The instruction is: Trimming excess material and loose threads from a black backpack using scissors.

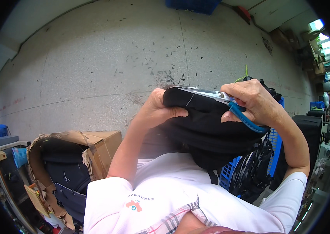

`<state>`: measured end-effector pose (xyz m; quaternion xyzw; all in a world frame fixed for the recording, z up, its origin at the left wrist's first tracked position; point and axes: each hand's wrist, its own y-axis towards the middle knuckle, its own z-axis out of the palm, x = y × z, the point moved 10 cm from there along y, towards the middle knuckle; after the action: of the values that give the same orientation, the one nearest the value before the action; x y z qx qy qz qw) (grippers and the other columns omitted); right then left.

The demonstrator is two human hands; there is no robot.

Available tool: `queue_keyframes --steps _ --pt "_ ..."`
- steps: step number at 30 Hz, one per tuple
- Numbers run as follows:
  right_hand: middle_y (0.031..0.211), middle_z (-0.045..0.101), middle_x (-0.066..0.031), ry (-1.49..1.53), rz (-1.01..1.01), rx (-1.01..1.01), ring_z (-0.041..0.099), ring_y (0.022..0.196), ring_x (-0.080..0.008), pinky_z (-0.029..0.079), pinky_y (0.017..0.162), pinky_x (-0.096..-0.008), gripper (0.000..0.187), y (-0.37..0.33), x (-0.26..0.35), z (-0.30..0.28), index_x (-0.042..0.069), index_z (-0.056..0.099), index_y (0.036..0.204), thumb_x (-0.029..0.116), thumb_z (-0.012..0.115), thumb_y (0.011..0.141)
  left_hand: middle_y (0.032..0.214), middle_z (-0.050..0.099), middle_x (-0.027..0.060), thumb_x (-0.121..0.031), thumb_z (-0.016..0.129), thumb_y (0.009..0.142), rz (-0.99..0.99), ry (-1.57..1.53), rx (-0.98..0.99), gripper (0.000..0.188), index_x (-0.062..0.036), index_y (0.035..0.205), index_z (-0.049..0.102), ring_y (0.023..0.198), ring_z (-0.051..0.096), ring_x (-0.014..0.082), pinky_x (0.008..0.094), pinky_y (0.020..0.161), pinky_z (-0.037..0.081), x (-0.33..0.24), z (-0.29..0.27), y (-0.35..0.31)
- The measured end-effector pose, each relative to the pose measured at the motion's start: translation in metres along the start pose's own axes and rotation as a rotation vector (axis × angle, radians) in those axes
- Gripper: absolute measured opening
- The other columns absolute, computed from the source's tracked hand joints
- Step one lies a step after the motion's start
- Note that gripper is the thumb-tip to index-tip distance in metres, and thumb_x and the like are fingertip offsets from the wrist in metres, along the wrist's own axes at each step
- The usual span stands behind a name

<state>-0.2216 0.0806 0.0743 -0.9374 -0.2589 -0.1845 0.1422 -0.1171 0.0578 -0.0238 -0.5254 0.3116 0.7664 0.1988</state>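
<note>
A black fabric piece [207,130], perhaps part of a bag, is held up in front of my chest. My left hand [155,111] pinches its left end, thumb on the near side and fingers behind. Scissors [246,119] with blue handles are gripped in my right hand [258,102]. Their metal blades lie along the upper edge of the fabric and point toward my left hand. Whether the blades are fully closed is hard to make out. A short pale line of thread or marking crosses the fabric just below them.
Left of me stands an open cardboard box [106,150] holding dark fabric items [65,171]. By my right elbow, a blue crate [275,152] bears black straps [252,171]. Small dark scraps [165,74] litter the floor ahead. Farther off sits a blue bin [194,4].
</note>
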Motion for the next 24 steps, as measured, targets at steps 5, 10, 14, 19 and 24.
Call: queue_keyframes --steps 5,10,14,19,24 --pt "0.053 0.049 -0.0043 0.004 -0.005 -0.059 0.050 0.048 -0.0143 0.037 0.045 -0.0246 0.040 -0.005 -0.009 -0.002 0.004 0.057 0.086 0.039 0.070 0.071 0.083 0.064 0.0002 0.000 0.072 0.067 0.000 0.026 0.011 0.025 -0.0046 0.091 0.065 0.076 0.055 0.0086 0.0228 0.071 0.045 0.003 0.001 0.003" --pt "0.059 0.041 0.0055 0.450 0.282 -0.462 0.041 0.053 -0.0058 0.033 0.050 -0.0193 0.049 -0.049 -0.091 -0.043 0.006 0.057 0.099 0.044 0.070 0.071 0.090 0.063 0.0048 0.005 0.069 0.063 -0.131 -0.263 -0.237 0.031 0.0001 0.093 0.064 0.084 0.059 0.0126 0.0247 0.077 0.046 0.025 -0.052 -0.012" --pt "0.065 0.044 0.0061 0.671 0.411 -0.688 0.044 0.059 -0.0054 0.035 0.055 -0.0172 0.053 -0.119 -0.156 -0.036 0.007 0.055 0.105 0.046 0.069 0.072 0.100 0.063 0.0067 -0.005 0.074 0.065 -0.044 -0.369 -0.332 0.041 -0.0032 0.104 0.060 0.092 0.060 0.0176 0.0309 0.085 0.046 0.034 -0.086 -0.014" --pt "0.072 0.046 0.0076 0.799 0.410 -0.637 0.042 0.065 -0.0019 0.034 0.061 -0.0157 0.056 -0.125 -0.155 0.028 0.002 0.051 0.109 0.038 0.073 0.071 0.106 0.061 0.0089 -0.005 0.071 0.069 -0.027 -0.397 -0.324 0.046 -0.0031 0.112 0.055 0.095 0.059 0.0192 0.0320 0.087 0.045 0.036 -0.098 -0.017" --pt "0.062 0.044 0.0079 0.812 0.439 -0.610 0.040 0.055 -0.0011 0.034 0.054 -0.0152 0.039 -0.128 -0.151 0.031 0.002 0.053 0.106 0.016 0.067 0.072 0.095 0.064 0.0071 -0.010 0.073 0.068 -0.033 -0.258 -0.348 0.043 0.0002 0.107 0.058 0.093 0.059 0.0165 0.0288 0.086 0.045 -0.005 -0.087 0.004"
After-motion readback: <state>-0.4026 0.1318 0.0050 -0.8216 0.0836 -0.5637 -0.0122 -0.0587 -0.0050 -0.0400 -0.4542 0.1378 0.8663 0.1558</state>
